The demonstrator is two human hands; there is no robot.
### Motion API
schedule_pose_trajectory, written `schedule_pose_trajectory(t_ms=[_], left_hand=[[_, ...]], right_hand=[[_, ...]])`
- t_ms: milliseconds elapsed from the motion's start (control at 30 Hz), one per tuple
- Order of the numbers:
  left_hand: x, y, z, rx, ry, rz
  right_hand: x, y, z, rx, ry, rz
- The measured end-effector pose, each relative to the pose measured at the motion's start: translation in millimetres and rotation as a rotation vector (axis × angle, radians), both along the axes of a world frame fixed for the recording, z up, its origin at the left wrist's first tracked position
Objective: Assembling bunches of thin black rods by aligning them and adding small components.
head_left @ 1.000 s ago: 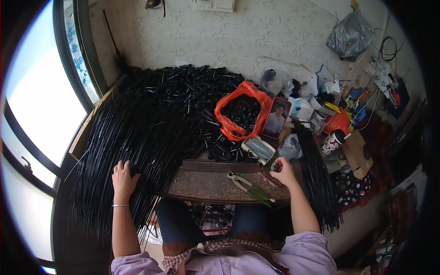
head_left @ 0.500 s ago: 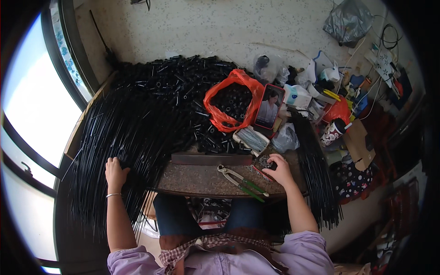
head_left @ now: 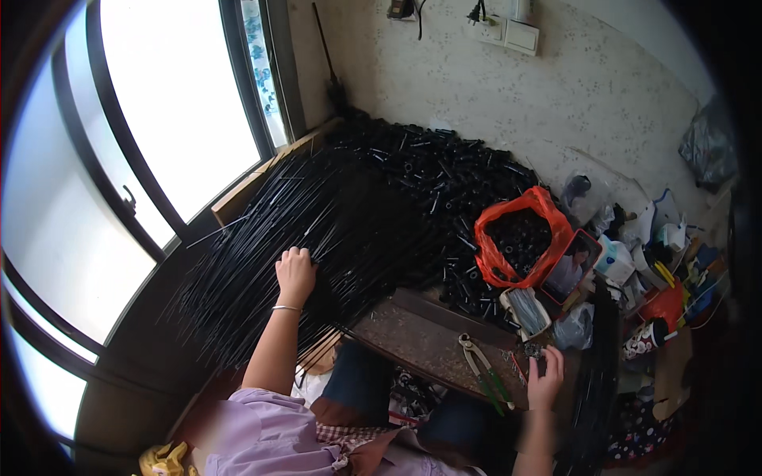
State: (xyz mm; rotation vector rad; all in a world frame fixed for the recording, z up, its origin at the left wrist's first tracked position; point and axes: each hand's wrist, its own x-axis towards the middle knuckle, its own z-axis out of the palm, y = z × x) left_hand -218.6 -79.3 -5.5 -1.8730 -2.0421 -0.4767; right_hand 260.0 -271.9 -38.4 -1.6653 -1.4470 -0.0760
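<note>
My left hand (head_left: pixel 295 275) is on the spread of long, thin black rods (head_left: pixel 262 230) at the left, its fingers curled round some of them; the fingertips are hidden. At the right of the brown work board (head_left: pixel 421 337), my right hand (head_left: pixel 545 381) is beside a small heap of tiny metal pieces (head_left: pixel 533 347), thumb and fingers apart. Pincers with green handles (head_left: pixel 486 377) lie on the board just left of this hand, with a thin red-handled tool (head_left: pixel 517 368) between them.
Behind the board are piled short black tubes (head_left: pixel 444 170). A red plastic bag (head_left: pixel 490 266) holds small black parts. Near it are a phone (head_left: pixel 570 268), a box of thin grey sticks (head_left: pixel 525 311) and a patterned cup (head_left: pixel 644 341). A window (head_left: pixel 178 95) is at the left.
The view has swung left, so the bench sits further right and more window shows. My left hand now has its fingers curled in tighter on the rods. My right hand stays by the metal pieces.
</note>
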Motion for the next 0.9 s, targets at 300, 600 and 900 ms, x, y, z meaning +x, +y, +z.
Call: schedule_pose_trajectory(t_ms=[300,600,900], left_hand=[[-4.5,-2.9,2.5,-0.165,-0.125,-0.015],[-10.6,-24.3,26.8,-0.146,-0.23,-0.089],[3.1,-17.3,99.3,-0.058,-0.306,-0.02]], right_hand=[[-88.0,-2.8,-1.3,-0.107,-0.241,0.491],[-76.8,-13.3,-12.2,-0.177,-0.154,0.395],[-67.6,-27.7,-17.3,-0.178,-0.096,0.309]])
